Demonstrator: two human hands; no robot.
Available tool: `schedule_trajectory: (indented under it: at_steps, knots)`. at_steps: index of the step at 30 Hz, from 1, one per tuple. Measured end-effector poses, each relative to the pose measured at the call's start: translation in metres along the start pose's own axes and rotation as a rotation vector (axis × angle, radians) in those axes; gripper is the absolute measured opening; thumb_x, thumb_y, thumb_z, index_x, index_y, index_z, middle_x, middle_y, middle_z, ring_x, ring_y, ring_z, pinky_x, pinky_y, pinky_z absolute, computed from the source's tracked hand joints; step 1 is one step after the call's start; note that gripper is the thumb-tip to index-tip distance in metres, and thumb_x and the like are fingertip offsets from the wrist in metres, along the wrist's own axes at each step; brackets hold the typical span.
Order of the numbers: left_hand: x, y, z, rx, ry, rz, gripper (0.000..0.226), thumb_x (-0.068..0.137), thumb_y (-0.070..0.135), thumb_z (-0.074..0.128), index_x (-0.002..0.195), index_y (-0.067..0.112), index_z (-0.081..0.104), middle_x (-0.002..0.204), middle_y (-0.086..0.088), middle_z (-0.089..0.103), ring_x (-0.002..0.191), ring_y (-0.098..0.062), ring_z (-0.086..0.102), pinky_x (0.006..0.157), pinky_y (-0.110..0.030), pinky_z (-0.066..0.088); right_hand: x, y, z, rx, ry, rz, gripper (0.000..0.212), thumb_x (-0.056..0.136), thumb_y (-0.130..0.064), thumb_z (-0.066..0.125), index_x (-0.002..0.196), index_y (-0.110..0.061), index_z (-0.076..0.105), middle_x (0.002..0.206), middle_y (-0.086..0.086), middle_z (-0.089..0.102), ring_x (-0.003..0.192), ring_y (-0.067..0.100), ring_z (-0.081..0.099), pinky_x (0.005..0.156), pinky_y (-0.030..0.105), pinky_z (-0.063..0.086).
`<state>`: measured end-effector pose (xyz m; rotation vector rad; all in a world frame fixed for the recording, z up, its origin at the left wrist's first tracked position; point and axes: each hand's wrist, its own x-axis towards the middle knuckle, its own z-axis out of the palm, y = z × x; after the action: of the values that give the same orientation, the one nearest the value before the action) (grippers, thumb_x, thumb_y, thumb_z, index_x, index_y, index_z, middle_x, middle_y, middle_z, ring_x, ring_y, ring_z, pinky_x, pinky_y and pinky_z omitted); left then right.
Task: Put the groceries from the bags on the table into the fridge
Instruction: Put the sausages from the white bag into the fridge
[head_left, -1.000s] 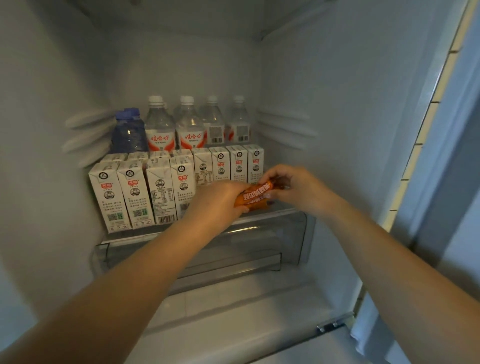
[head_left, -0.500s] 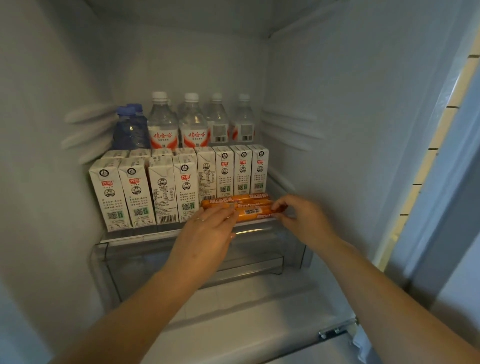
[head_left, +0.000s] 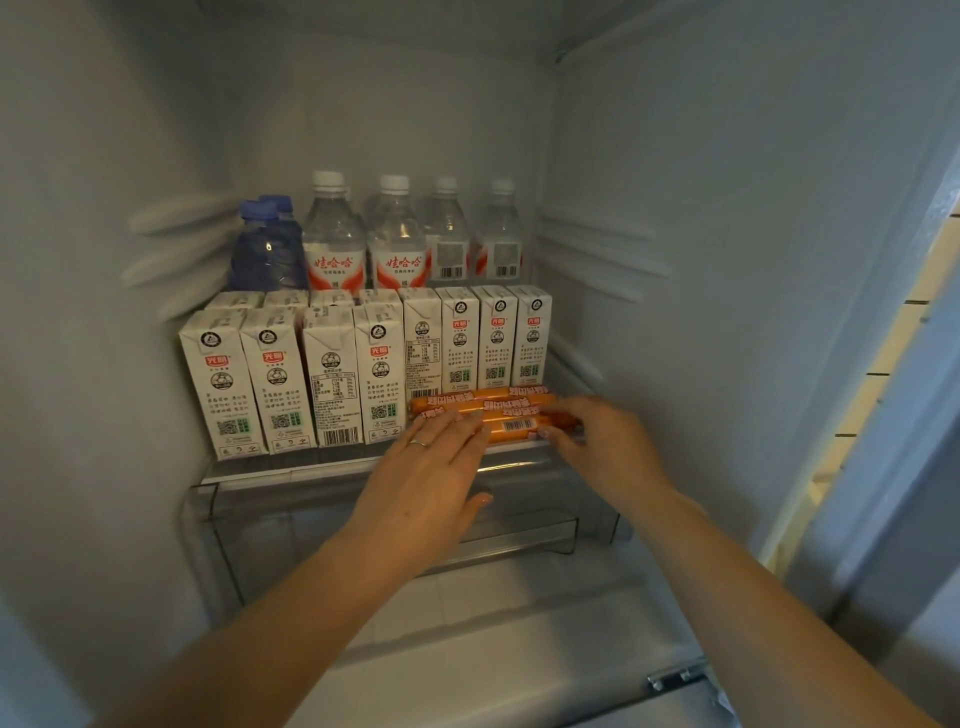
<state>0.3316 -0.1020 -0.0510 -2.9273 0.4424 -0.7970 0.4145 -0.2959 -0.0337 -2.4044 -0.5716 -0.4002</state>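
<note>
Fridge interior, head view. I see the orange sausage sticks (head_left: 485, 413) lying lengthwise on the front right of the glass shelf (head_left: 291, 470), directly in front of the right-hand milk cartons (head_left: 457, 340). My left hand (head_left: 423, 486) lies flat, its fingers straight and resting on the left ends of the sticks, gripping nothing; a ring shows on one finger. My right hand (head_left: 602, 441) meets the opposite ends, its fingertips (head_left: 545, 431) touching the front stick near its barcode; the fingers look only lightly bent, and I cannot tell whether they pinch it. The sticks thus lie between the two hands. Behind the cartons stand clear water bottles (head_left: 397, 234) and, at left, blue bottles (head_left: 265, 249). A clear drawer (head_left: 270, 525) sits beneath the shelf.
</note>
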Motion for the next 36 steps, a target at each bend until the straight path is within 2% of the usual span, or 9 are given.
schedule_trajectory:
  at_steps: [3, 7, 9, 12, 16, 19, 24, 28, 36]
  knots:
    - [0.003, 0.001, -0.004, -0.013, -0.055, -0.012, 0.072, 0.077, 0.046, 0.069, 0.137, 0.012, 0.045, 0.142, -0.014, 0.044, 0.131, -0.034, 0.041, 0.106, -0.051, 0.036, 0.002, 0.002, 0.001, -0.003, -0.008, -0.021, 0.036, 0.087, -0.035, 0.062, 0.123, -0.03, 0.058, 0.116, -0.005, 0.06, 0.098, 0.012, 0.059, 0.086, 0.034, 0.052]
    - [0.008, 0.001, -0.007, 0.013, -0.161, -0.072, 0.084, 0.086, 0.066, 0.038, 0.15, 0.026, 0.0, 0.158, -0.009, -0.001, 0.145, -0.029, 0.001, 0.118, -0.044, 0.006, 0.01, 0.003, 0.002, -0.05, -0.127, -0.075, 0.043, 0.092, -0.048, 0.046, 0.132, -0.034, 0.045, 0.121, -0.009, 0.054, 0.105, 0.012, 0.054, 0.086, 0.033, 0.049]
    - [0.009, 0.002, -0.009, 0.039, -0.183, -0.081, 0.085, 0.086, 0.068, 0.033, 0.149, 0.026, -0.004, 0.158, -0.01, -0.002, 0.145, -0.027, 0.0, 0.119, -0.042, 0.004, 0.013, 0.0, 0.005, -0.109, -0.196, -0.097, 0.046, 0.094, -0.051, 0.036, 0.136, -0.033, 0.039, 0.127, -0.007, 0.054, 0.109, 0.016, 0.055, 0.09, 0.04, 0.047]
    - [0.009, -0.001, -0.01, 0.058, -0.16, -0.123, 0.083, 0.086, 0.069, 0.031, 0.15, 0.021, 0.009, 0.156, -0.011, 0.015, 0.143, -0.027, 0.015, 0.117, -0.042, 0.014, 0.014, -0.004, 0.01, -0.155, -0.203, -0.13, 0.046, 0.097, -0.047, 0.033, 0.139, -0.029, 0.036, 0.137, -0.006, 0.048, 0.116, 0.021, 0.051, 0.095, 0.042, 0.045]
    - [0.009, -0.003, -0.01, 0.061, -0.117, -0.147, 0.081, 0.077, 0.07, 0.026, 0.13, 0.015, 0.053, 0.129, -0.01, 0.058, 0.118, -0.029, 0.055, 0.088, -0.047, 0.044, 0.013, -0.007, 0.011, -0.211, -0.181, -0.129, 0.045, 0.098, -0.043, 0.031, 0.14, -0.027, 0.035, 0.14, -0.004, 0.045, 0.117, 0.022, 0.049, 0.094, 0.041, 0.046]
    - [0.006, -0.002, -0.01, 0.053, -0.093, -0.154, 0.08, 0.077, 0.069, 0.028, 0.13, 0.015, 0.053, 0.128, -0.009, 0.059, 0.118, -0.029, 0.055, 0.087, -0.047, 0.045, 0.012, -0.007, 0.011, -0.198, -0.168, -0.123, 0.043, 0.098, -0.043, 0.032, 0.138, -0.028, 0.038, 0.137, -0.005, 0.047, 0.114, 0.021, 0.051, 0.09, 0.04, 0.048]
    - [0.001, 0.0, -0.014, -0.033, -0.077, -0.173, 0.071, 0.083, 0.061, 0.049, 0.141, 0.021, 0.04, 0.146, -0.004, 0.041, 0.134, -0.024, 0.038, 0.105, -0.044, 0.031, 0.01, -0.01, 0.011, -0.124, -0.101, -0.109, 0.044, 0.095, -0.042, 0.041, 0.136, -0.028, 0.044, 0.134, -0.006, 0.05, 0.114, 0.017, 0.051, 0.093, 0.037, 0.047]
    - [-0.014, 0.004, -0.029, -0.122, 0.015, -0.229, 0.055, 0.084, 0.05, 0.059, 0.129, 0.019, 0.054, 0.128, -0.003, 0.058, 0.116, -0.023, 0.055, 0.095, -0.044, 0.046, 0.002, -0.025, 0.007, 0.105, -0.008, -0.081, 0.043, 0.092, -0.031, 0.055, 0.134, -0.024, 0.047, 0.133, -0.004, 0.048, 0.117, 0.013, 0.048, 0.095, 0.025, 0.038]
    - [-0.071, 0.035, -0.101, -0.185, 0.13, -0.324, 0.041, 0.087, 0.033, 0.063, 0.126, 0.022, 0.058, 0.124, 0.002, 0.061, 0.113, -0.018, 0.056, 0.096, -0.038, 0.045, -0.063, -0.063, -0.041, 0.283, 0.025, -0.138, 0.038, 0.088, -0.029, 0.061, 0.125, -0.025, 0.057, 0.136, -0.002, 0.05, 0.122, 0.015, 0.049, 0.105, 0.037, 0.04]
